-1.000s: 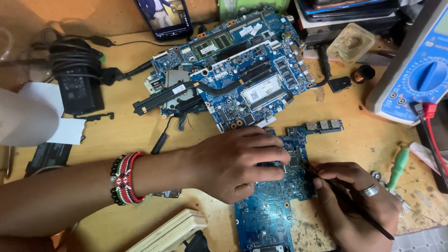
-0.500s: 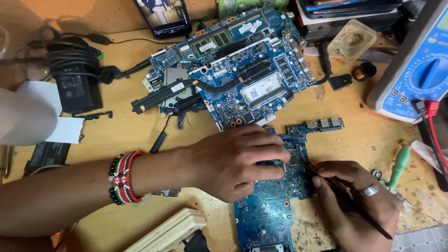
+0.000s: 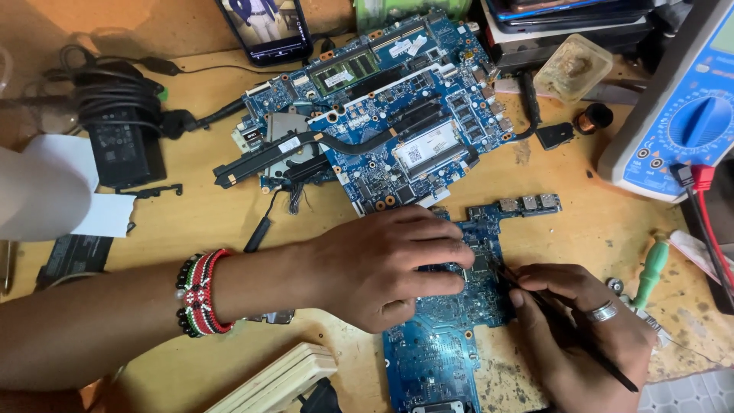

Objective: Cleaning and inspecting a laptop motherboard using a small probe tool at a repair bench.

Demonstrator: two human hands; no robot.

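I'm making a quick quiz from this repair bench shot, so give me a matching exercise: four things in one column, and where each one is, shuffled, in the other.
Things:
1. left hand
2. right hand
3. phone
4. multimeter

Places:
A. far edge of the bench, screen lit
B. right edge of the bench, red lead plugged in
C. flat on the small blue board
D. holding a thin black tool, ring on a finger

Pairs: 1-C, 2-D, 3-A, 4-B

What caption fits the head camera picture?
Left hand steadies a blue circuit board while right hand touches it with a thin black tool.
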